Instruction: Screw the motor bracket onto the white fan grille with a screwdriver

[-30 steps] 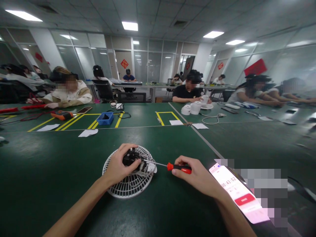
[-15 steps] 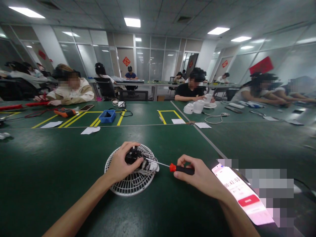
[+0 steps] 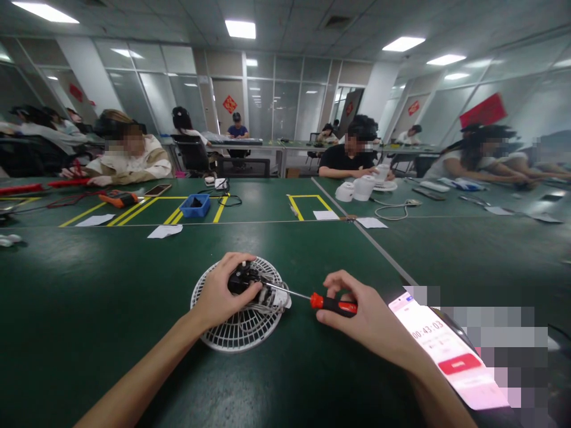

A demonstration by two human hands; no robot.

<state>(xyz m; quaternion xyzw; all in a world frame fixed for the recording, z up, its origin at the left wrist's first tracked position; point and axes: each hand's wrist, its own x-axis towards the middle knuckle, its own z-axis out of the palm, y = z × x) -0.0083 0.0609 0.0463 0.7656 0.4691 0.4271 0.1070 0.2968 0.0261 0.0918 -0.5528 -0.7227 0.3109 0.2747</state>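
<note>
A round white fan grille [image 3: 232, 341] lies on the green table. On top of it sits a black fan motor assembly [image 3: 238, 280] with white parts and a bundled pale cord [image 3: 266, 308]. My left hand [image 3: 217, 297] is closed around the motor assembly, its thumb near the front edge and fingers over the top. My right hand [image 3: 363, 315] grips the red and black handle of a screwdriver [image 3: 335, 305] between thumb and fingers. The screwdriver's shaft points left into the assembly; its tip is hidden among the parts by my left thumb.
A lit phone [image 3: 450, 351] lies right of my right forearm. Further back are a blue bin [image 3: 195, 206], paper slips [image 3: 165, 230], an orange meter [image 3: 118, 198] and white fan housings [image 3: 363, 188]. A co-worker in black [image 3: 345, 157] sits across the table.
The screwdriver handle has turned in my right hand, so a red stripe now shows, and the fingers have loosened slightly. My left hand stays on the motor assembly. The view has shifted slightly.
</note>
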